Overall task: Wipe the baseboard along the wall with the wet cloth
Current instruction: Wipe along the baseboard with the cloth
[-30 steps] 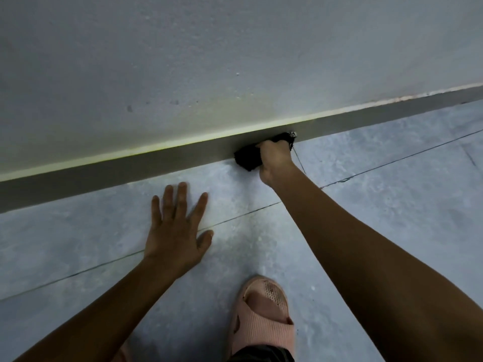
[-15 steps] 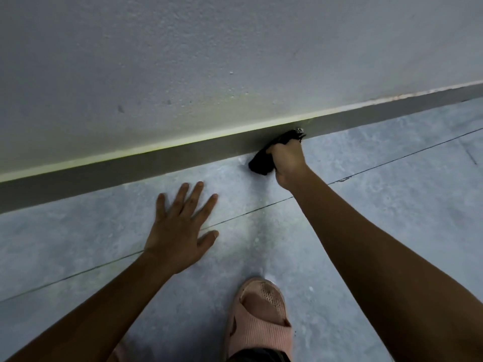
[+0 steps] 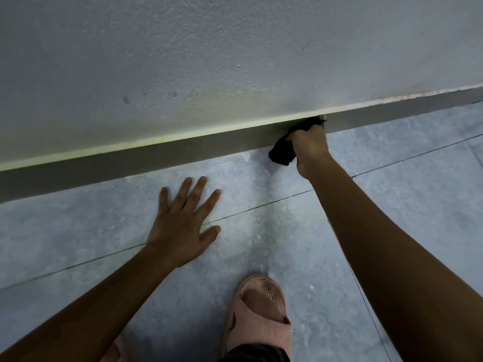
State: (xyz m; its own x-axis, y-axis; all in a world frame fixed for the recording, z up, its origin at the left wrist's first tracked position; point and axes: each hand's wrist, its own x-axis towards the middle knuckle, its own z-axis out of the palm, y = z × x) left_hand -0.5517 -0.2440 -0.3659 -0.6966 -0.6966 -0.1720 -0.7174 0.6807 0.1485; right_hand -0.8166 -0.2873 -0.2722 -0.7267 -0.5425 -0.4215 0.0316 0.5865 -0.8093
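Baseboard point(image 3: 162, 158): grey strip at the foot of the wall point(image 3: 183, 61), running past both hands and out of view on either side; a pale painted edge sits just above it.
Left hand point(image 3: 183, 226): flat on the floor point(image 3: 78, 226), fingers spread wide, holding nothing, apparently propping the body; it lies near the baseboard but apart from it.
Sandal point(image 3: 257, 317): pink, on a foot between the two arms, nearer the body than either hand.
Wet cloth point(image 3: 283, 152): dark, bunched, pressed against the baseboard face; one end pokes out beyond the knuckles, the other hangs to the left of the fist, close to the floor.
Right hand point(image 3: 311, 145): closed in a fist around the wet cloth, held hard against the baseboard.
Risk: the loose tail left of the fist could drag on the floor and smear grit back onto the strip; too high a pass could wet the pale edge and wall paint; a damp floor under the propping left hand could let it slip.
Room: floor beyond the right hand is bare, and the baseboard runs on unobstructed, so a rightward stroke looks free; the left hand would have to shift to allow much more reach.
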